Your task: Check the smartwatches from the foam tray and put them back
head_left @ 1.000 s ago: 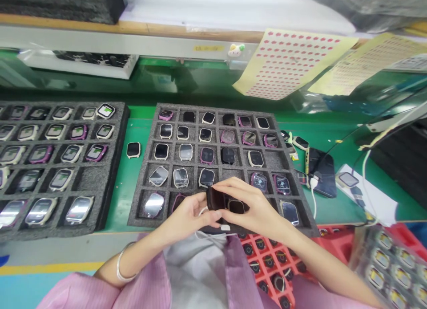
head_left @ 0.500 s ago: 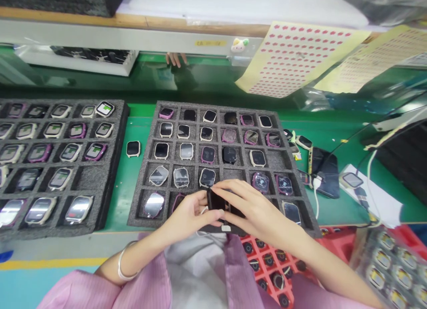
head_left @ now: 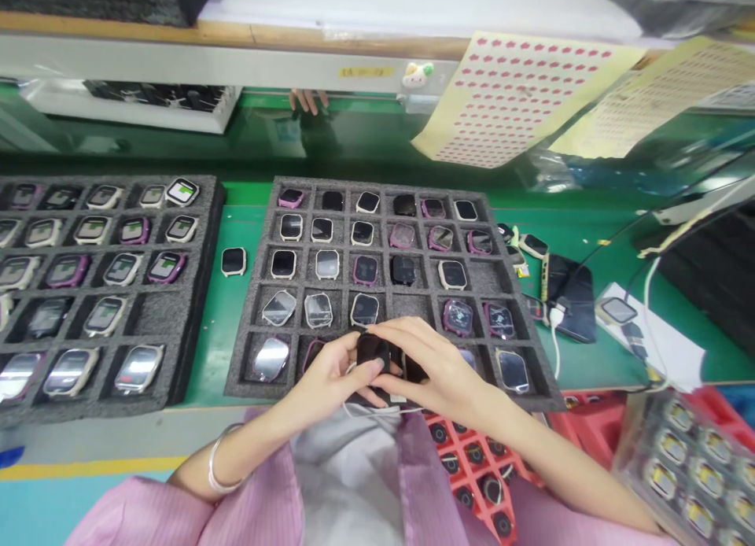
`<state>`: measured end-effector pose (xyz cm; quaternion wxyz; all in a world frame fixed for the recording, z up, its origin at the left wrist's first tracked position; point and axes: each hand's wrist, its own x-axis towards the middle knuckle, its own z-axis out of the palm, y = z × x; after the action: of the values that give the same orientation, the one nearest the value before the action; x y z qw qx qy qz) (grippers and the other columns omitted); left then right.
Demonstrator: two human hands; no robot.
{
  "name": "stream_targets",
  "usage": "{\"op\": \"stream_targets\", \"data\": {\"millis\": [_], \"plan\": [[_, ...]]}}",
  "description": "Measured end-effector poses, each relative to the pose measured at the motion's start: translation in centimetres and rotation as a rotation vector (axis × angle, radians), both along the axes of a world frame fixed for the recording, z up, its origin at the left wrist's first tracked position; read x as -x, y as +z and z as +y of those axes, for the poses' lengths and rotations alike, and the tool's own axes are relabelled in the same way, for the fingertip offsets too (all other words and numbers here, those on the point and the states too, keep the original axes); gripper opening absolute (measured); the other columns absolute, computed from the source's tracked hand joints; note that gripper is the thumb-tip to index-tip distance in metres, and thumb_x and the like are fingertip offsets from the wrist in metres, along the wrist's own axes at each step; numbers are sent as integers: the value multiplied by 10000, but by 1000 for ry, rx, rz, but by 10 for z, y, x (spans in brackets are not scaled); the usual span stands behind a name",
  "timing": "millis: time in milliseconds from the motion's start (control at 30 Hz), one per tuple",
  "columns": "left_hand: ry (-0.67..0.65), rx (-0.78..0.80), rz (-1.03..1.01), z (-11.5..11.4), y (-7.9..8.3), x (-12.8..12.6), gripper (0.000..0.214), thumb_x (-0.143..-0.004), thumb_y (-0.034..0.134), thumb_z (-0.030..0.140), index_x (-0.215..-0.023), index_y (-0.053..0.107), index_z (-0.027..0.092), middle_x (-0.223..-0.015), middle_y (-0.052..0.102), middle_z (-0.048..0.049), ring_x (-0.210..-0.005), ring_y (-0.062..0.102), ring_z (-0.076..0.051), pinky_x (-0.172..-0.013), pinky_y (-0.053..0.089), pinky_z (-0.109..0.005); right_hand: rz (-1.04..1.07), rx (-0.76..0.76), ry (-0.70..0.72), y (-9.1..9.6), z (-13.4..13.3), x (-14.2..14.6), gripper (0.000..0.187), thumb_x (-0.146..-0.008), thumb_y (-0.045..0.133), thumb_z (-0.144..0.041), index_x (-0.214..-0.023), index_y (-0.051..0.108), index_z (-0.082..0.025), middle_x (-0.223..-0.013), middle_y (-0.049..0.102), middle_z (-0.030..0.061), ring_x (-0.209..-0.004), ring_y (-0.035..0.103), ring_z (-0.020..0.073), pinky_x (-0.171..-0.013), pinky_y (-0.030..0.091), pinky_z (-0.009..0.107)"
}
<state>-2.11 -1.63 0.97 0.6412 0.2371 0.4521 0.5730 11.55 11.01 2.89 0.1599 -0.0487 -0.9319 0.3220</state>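
Between my two hands is a black square smartwatch (head_left: 371, 351), its dark face turned up. My left hand (head_left: 333, 370) grips it from the left, with the thumb over its lower edge. On the other side my right hand (head_left: 433, 365) closes its fingers on the watch's right edge. Both hands hover over the front of the grey foam tray (head_left: 241, 370), which holds watch bodies in white, purple and black cases. A white cable (head_left: 354, 411) hangs below the hands; where it ends is hidden.
Another foam tray (head_left: 194, 326) of watches lies to the left, and a lone watch (head_left: 233, 261) sits between the trays. At right are a black phone-like slab (head_left: 575, 298), cables and a white card (head_left: 678, 349). Red trays (head_left: 472, 471) stand low right. Sticker sheets (head_left: 519, 97) hang from the shelf.
The watch has turned from edge-on to face up in my hands. The white cable now shows more below them. The view has shifted slightly.
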Motion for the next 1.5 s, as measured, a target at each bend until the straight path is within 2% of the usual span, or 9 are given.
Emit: {"op": "stream_targets", "data": {"millis": [333,600,833,1233,1500], "plan": [[22,13,11,-3,-3,-2,426,-804,677,398,-1139,600,147,-956,643,-73,-781,657,-186,-641,603,-306,12,19,15,-4,2,0,473,-857,640,-254,-1304,498,-193,-1117,626,114,-1030,593,238,-886,523,409],[14,9,11,-3,-1,-4,405,-827,658,371,-1141,584,126,-987,657,-85,-828,669,-198,-705,603,-327,11,-9,25,-4,0,-2,415,-859,626,-210,-1261,529,-179,-1092,623,109,-1019,588,230,-872,515,408],[0,-5,22,-5,-8,-4,439,-815,666,399,-1155,583,135,-973,653,-78,-815,666,-192,-679,602,-306,-14,-18,26,1,-1,-2,418,-871,637,-341,-1242,552,-168,-1095,622,116,-1012,581,228,-876,505,407],[-17,-27,25,-5,-11,-5,416,-840,643,368,-1168,555,129,-1013,629,-89,-792,674,-179,-652,606,-287,8,-7,28,0,-2,-2,369,-869,635,-258,-1217,558,-164,-1095,623,109,-1012,575,226,-871,494,407],[-35,-30,55,-4,-8,-5,388,-868,605,361,-1171,524,134,-911,624,-55,-773,663,-165,-623,593,-252,34,1,23,0,-2,-2,387,-839,683,-262,-1194,562,-167,-1086,629,104,-1000,575,231,-866,486,412]]}}
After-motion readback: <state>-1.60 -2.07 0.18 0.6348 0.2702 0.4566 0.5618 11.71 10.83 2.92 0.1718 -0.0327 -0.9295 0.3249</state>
